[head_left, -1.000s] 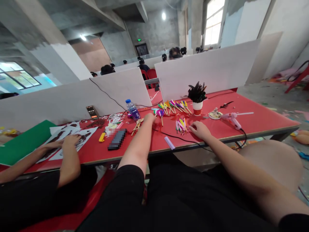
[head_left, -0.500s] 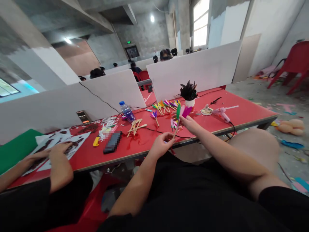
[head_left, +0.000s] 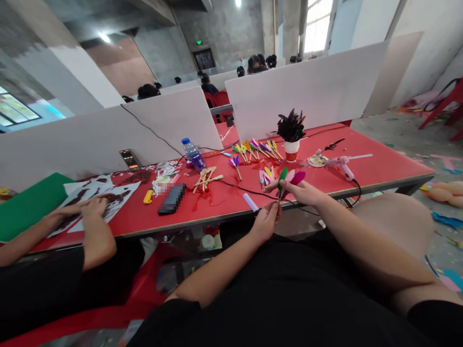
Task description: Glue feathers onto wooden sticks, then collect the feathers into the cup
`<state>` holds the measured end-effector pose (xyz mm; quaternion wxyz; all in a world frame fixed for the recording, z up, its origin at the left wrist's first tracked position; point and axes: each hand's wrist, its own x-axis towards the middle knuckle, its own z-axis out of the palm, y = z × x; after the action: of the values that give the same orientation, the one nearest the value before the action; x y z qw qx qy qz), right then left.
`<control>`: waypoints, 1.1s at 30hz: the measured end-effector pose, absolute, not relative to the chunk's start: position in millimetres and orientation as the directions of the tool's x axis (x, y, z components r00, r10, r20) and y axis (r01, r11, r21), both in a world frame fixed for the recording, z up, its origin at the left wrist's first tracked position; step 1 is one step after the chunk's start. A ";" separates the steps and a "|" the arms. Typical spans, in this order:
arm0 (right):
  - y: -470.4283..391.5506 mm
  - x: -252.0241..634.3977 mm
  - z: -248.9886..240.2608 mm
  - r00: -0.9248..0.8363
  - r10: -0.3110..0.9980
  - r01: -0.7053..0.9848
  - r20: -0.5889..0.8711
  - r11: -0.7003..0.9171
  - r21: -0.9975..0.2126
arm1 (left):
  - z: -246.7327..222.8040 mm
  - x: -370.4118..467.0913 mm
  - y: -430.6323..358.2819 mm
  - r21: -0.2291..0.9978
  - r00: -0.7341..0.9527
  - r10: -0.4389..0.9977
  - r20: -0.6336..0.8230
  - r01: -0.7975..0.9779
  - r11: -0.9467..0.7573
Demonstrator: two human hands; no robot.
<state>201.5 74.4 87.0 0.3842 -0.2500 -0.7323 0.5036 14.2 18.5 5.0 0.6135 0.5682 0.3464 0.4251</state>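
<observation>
Near the table's front edge, my left hand is closed around the lower stick of a feathered stick, which points upward. Its feathers are green, pale pink and magenta. Higher up, my right hand pinches it at the base of the feathers, with the fingers partly hidden behind them. Just beyond the hands lie loose pink, yellow and white feathers. A flat lilac piece rests on the table left of my hands. Behind are several finished-looking feathered sticks in a row, and one purple-feathered stick apart.
A white-and-red cup holds black feathers. Right of it are a small dish and a pink glue gun with a cord. Leftward lie wooden sticks, a bottle and a blurred dark device. A co-worker's hands rest on paper.
My hands have come closer together on the feathered stick, the left one nearer the feathers. The lilac piece now shows fully beside my left hand. The view has shifted slightly.
</observation>
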 end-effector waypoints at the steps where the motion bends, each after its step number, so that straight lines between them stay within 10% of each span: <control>1: 73.2 201.7 87.9 -0.585 0.741 -0.024 0.330 0.391 -0.920 | 3.8 13.4 18.8 0.991 0.389 0.919 0.062 -0.131 -0.011; 18: 42.7 196.8 120.9 -0.602 0.510 0.150 0.614 0.827 -0.541 | 11.6 9.7 14.2 0.973 0.421 0.890 0.172 -0.213 -0.087; 33: 43.9 205.2 109.5 -0.640 0.434 0.235 0.634 0.896 -0.376 | 14.3 12.3 19.7 0.980 0.462 0.874 0.151 -0.187 -0.071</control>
<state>205.2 43.9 109.5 0.3809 -0.1868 -0.8961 0.1306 12.3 19.7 14.3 0.6167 0.5922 0.2902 0.4299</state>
